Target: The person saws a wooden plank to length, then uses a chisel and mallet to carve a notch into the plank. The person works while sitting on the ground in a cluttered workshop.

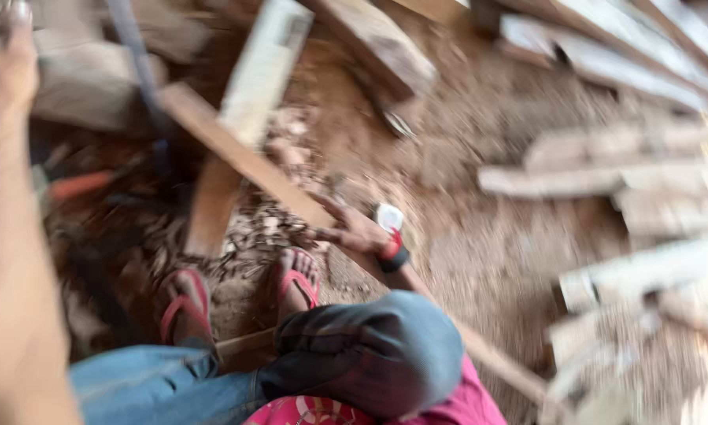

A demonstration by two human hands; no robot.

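Head view is blurred: the right hand (354, 230) reaches down past the knee, fingers spread flat on a long slat (251, 161) that runs diagonally over the dirt floor (464, 228) beside the sandalled feet (297, 279). Its grip is open, pressing rather than clasping. The left hand (7, 71) is raised at the frame's edge, holding nothing; its fingers are cut off, so I cannot tell whether they are curled. Pinning the slat well probably wants a flat palm near the feet, clear of the chip pile (251, 228).

soft daylight, heavy motion blur throughout, left side dim.
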